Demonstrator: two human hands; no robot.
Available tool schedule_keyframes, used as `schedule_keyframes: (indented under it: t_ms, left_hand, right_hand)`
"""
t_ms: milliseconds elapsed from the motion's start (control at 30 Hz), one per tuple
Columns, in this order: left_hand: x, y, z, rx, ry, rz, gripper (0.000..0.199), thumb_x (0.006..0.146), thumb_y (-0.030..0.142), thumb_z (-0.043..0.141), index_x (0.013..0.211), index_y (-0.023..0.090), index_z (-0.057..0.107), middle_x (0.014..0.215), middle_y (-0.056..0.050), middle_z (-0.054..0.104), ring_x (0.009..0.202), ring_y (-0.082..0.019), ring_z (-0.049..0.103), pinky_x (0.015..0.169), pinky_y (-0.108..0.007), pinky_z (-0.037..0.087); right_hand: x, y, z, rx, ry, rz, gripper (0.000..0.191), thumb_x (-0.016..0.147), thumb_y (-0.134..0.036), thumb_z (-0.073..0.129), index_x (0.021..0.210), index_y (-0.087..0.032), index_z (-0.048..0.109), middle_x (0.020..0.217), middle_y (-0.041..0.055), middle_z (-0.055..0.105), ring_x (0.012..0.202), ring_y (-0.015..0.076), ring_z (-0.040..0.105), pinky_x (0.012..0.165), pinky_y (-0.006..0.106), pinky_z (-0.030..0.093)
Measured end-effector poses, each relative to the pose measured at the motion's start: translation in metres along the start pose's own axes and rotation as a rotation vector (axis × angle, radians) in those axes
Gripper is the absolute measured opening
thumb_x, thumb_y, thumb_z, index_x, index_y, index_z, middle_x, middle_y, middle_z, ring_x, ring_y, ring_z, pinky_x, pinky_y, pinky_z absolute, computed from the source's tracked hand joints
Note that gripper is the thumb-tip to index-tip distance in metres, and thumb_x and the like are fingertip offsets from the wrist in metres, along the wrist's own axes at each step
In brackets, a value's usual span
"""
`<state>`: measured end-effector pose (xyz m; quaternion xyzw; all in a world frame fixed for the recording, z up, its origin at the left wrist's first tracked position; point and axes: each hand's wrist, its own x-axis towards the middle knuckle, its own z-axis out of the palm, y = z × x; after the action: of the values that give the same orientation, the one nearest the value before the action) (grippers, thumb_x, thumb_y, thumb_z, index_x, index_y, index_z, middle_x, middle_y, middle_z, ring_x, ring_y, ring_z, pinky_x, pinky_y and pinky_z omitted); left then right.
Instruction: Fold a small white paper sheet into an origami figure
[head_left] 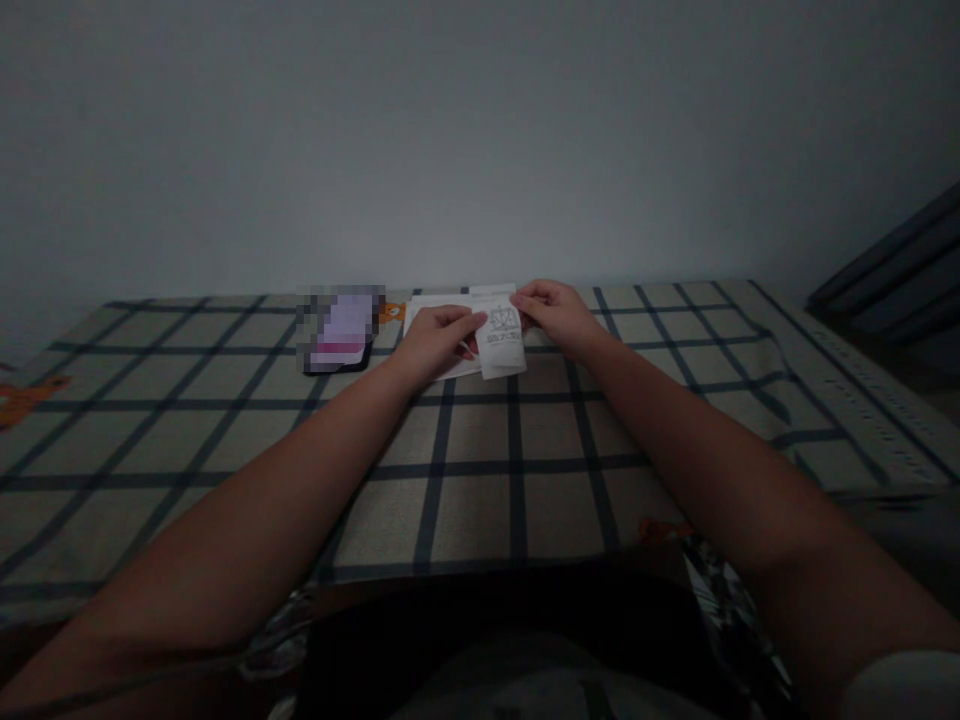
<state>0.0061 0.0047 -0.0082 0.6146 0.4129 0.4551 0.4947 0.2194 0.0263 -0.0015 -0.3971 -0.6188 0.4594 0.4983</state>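
Note:
Between my two hands is a small white paper slip [502, 345] with a dark printed drawing and characters below it. My left hand [441, 335] pinches its left edge between thumb and fingers. At its upper right edge, my right hand [551, 308] pinches it too, fingers curled. The slip's lower end hangs toward me and bends slightly. Under and behind it, white paper sheets [431, 302] lie on the cloth, partly covered by my left hand and the slip.
A phone [341, 335] with a lit, blurred-out screen lies left of the papers. The checked tablecloth [472, 430] reaches back to a grey wall [480, 140]. Dark folded fabric [900, 260] stands at the far right. The table's front edge is close to my body.

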Motion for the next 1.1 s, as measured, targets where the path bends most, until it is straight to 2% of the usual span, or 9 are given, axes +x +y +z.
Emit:
schedule_keyframes:
  t_ms: [167,300,433,633,767,900,1100]
  left_hand:
    - [-0.002,0.005,0.001,0.036,-0.001,-0.019,0.025,0.074,0.039,0.078,0.071,0.015,0.072,0.058,-0.001,0.066,0.050,-0.010,0.057,0.051,-0.022,0.046]
    - [-0.001,0.007,0.001,0.050,0.062,0.025,0.026,0.077,0.040,0.077,0.075,0.014,0.073,0.059,-0.001,0.065,0.050,-0.010,0.056,0.053,-0.022,0.047]
    - [0.001,0.006,0.001,0.062,0.115,0.028,0.026,0.079,0.040,0.076,0.079,0.014,0.074,0.060,-0.001,0.065,0.051,-0.010,0.056,0.052,-0.022,0.048]
    - [0.000,0.004,0.001,-0.009,0.049,-0.009,0.032,0.077,0.046,0.078,0.075,0.015,0.073,0.064,-0.003,0.068,0.053,-0.011,0.059,0.051,-0.022,0.047]
    - [-0.002,0.003,0.002,0.060,0.006,-0.033,0.033,0.073,0.047,0.082,0.076,0.016,0.073,0.064,-0.002,0.068,0.051,-0.010,0.056,0.050,-0.022,0.045]
    - [-0.002,0.003,0.002,0.127,-0.005,-0.010,0.034,0.074,0.049,0.081,0.075,0.016,0.072,0.063,-0.002,0.067,0.051,-0.010,0.055,0.051,-0.023,0.046]
    - [-0.001,0.007,-0.001,0.142,0.057,0.016,0.034,0.076,0.049,0.078,0.073,0.016,0.071,0.062,-0.002,0.067,0.051,-0.010,0.056,0.050,-0.021,0.044]
  right_hand:
    - [0.002,0.000,-0.001,0.043,0.061,-0.034,0.018,0.091,-0.031,0.073,0.081,-0.019,0.064,0.068,-0.0026,0.063,0.061,0.0095,0.059,0.061,0.022,0.049]
    - [0.000,-0.002,0.002,0.099,-0.052,0.071,0.022,0.090,-0.039,0.074,0.087,-0.018,0.068,0.072,-0.0009,0.067,0.063,0.0102,0.060,0.061,0.022,0.051]
    - [-0.002,0.002,0.002,0.038,-0.137,0.107,0.024,0.085,-0.035,0.079,0.077,-0.016,0.066,0.072,0.0009,0.068,0.066,0.0112,0.061,0.064,0.024,0.052]
    - [0.000,0.003,-0.002,-0.024,-0.079,0.041,0.026,0.086,-0.030,0.077,0.070,-0.018,0.060,0.064,-0.0020,0.061,0.061,0.0098,0.055,0.058,0.023,0.044]
    - [-0.003,-0.003,0.000,-0.055,-0.047,0.054,0.028,0.086,-0.029,0.076,0.068,-0.019,0.057,0.063,-0.0029,0.057,0.059,0.0098,0.052,0.057,0.023,0.041]
    - [-0.005,-0.008,0.003,-0.050,-0.049,0.064,0.028,0.087,-0.032,0.076,0.070,-0.018,0.060,0.066,-0.0020,0.059,0.062,0.0105,0.053,0.060,0.024,0.044]
    - [-0.002,-0.004,0.001,-0.010,-0.090,0.092,0.017,0.087,-0.030,0.074,0.078,-0.016,0.068,0.068,-0.0013,0.062,0.062,0.0103,0.054,0.060,0.023,0.045]
